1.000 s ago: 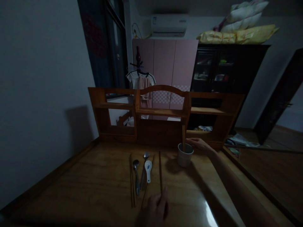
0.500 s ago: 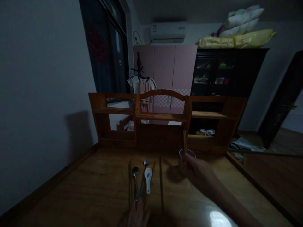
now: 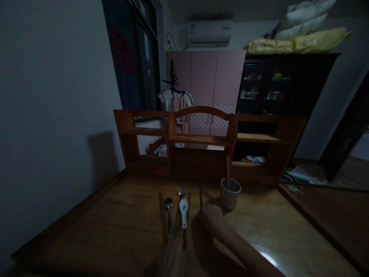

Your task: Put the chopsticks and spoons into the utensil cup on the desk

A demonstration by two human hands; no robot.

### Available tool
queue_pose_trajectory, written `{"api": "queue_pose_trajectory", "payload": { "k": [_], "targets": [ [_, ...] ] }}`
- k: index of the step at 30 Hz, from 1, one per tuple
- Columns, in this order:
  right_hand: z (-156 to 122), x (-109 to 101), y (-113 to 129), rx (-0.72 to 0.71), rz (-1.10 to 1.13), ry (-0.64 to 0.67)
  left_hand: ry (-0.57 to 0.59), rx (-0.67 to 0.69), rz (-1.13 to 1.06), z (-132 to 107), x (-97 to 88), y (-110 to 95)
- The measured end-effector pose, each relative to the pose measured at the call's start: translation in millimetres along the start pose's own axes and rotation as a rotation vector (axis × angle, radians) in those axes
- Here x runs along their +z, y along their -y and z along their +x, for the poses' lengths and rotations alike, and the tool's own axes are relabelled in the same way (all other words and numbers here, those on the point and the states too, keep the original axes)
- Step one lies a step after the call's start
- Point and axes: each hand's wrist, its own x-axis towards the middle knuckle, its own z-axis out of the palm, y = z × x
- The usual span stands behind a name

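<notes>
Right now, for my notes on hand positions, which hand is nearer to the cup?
Right. The right hand is left of the cup and closer to the person, at a chopstick; the left hand is farther left, near the handle of the white spoon.

Right hand (image 3: 211,216) at 1 chopstick (image 3: 201,197), left hand (image 3: 172,254) by 2 metal spoons (image 3: 168,202), all over a wooden table (image 3: 100,231).
The right hand, curled, covers the chopstick's near part (whether it grips is hidden), with a cup (image 3: 229,200) holding chopsticks upright between 1 and 2 o'clock from it. From the left hand, whose fingers overlap the spoon handles, a white spoon (image 3: 183,209) lies at about 1 o'clock and 2 chopsticks (image 3: 163,215) between 11 and 12. From both hands, a wooden shelf (image 3: 201,139) spans 12 o'clock, before a pink wardrobe (image 3: 203,80).
</notes>
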Motion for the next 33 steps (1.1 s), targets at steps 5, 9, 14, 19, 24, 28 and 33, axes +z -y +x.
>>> {"api": "queue_pose_trajectory", "payload": {
  "k": [5,9,14,19,24,28,33],
  "targets": [
    [-2.9,-14.4,-18.5,0.137,0.144,0.002,0.093,0.042,-0.529,2.0,14.4,4.2],
    [-24.7,-29.9,-31.8,0.130,0.333,0.040,0.224,-0.062,-1.010,-6.5,17.2,4.2],
    [-64.5,-43.7,-33.1,0.066,0.888,0.041,0.341,0.003,-1.160,-15.1,-3.3,-12.1],
    [-87.9,-60.1,-23.0,-0.026,0.965,-0.171,0.077,0.121,-1.078,-11.3,-4.3,-38.0],
    [-98.8,-78.0,-14.8,-0.122,0.795,-0.230,-0.079,0.218,-0.855,-7.3,11.8,-50.9],
    [-100.9,-83.6,-12.8,-0.165,0.778,-0.229,-0.078,0.357,-0.886,-6.1,22.8,-55.0],
    [-98.1,-82.9,-15.2,-0.219,0.781,-0.227,-0.015,0.404,-0.899,-6.5,21.7,-59.7]
  ]
}}
